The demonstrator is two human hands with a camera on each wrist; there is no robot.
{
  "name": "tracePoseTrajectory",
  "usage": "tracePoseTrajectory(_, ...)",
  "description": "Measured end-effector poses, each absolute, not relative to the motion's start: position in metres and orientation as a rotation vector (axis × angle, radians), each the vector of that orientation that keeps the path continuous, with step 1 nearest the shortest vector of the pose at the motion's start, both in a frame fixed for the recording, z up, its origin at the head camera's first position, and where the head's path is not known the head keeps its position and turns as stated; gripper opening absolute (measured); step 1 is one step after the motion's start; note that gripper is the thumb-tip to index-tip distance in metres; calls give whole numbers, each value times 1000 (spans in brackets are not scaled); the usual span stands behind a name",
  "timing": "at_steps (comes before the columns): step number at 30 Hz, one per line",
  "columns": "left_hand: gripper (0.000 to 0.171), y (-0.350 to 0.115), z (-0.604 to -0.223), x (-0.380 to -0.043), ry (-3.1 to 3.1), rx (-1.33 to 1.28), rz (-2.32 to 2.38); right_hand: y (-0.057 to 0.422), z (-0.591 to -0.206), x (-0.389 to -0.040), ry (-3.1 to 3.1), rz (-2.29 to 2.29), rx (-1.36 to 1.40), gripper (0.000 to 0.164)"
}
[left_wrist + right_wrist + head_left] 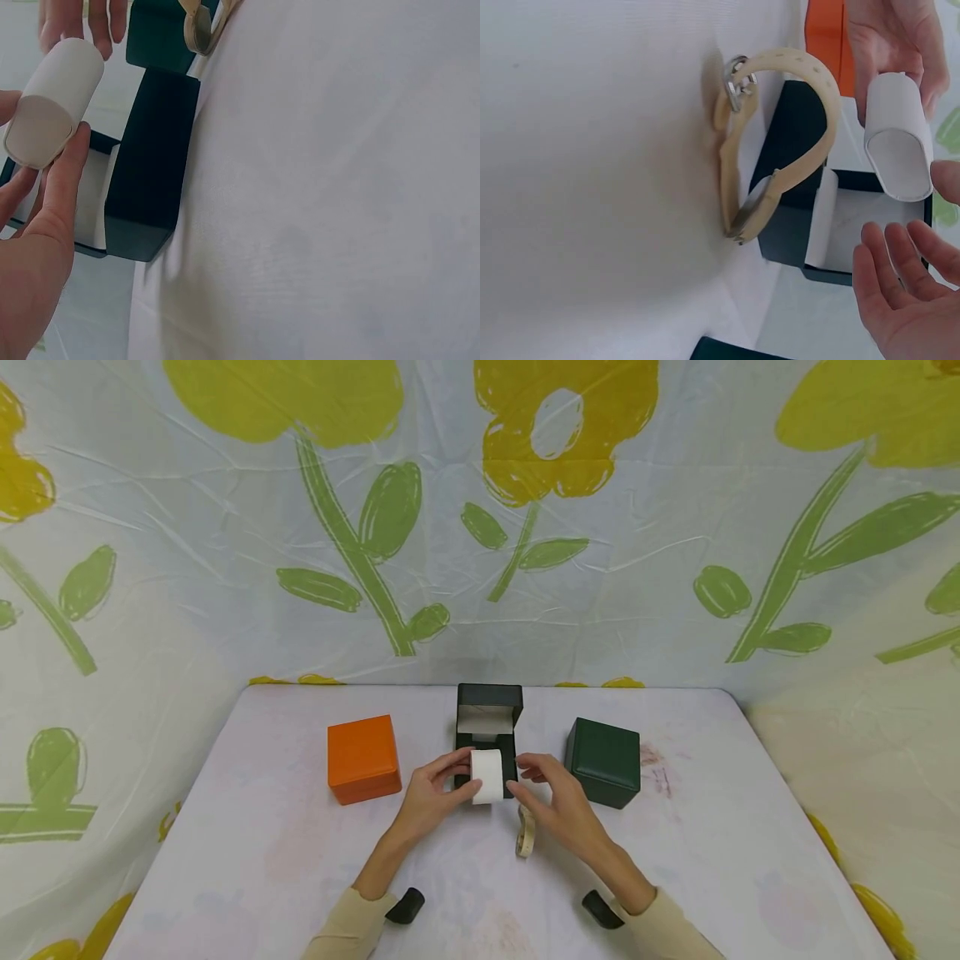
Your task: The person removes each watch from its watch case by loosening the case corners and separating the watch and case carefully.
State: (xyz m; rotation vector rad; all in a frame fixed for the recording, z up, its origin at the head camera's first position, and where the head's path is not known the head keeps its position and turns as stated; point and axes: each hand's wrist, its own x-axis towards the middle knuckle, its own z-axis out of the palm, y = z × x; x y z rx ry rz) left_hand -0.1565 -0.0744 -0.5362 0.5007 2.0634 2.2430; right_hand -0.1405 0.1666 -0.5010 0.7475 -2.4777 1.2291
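Observation:
My left hand (429, 789) pinches a white watch cushion (487, 777) between thumb and fingers, above the front of a dark box (490, 695) whose lid stands open. In the right wrist view, the cushion (896, 120) is a rounded roll with one end facing the camera. My right hand (561, 802) is close to the cushion's right side, its fingers loosely bent and apart, holding nothing; the thumb tip is near the cushion's end. A watch with a cream strap (829, 127) and metal buckle stands on its side on the table, strap fastened in a loop.
A closed orange box (363, 756) stands left of the dark box. On the right is a closed green box (606, 753), close to my right hand. The white cloth-covered table (247, 827) ends at a flower-printed curtain (637, 610) behind.

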Motion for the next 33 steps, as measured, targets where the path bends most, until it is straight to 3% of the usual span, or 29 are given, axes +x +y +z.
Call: tracePoseTrajectory(33,55,-71,-529,-170,2094,569,2157,156,-492,-166,-2615,1691,701,52)
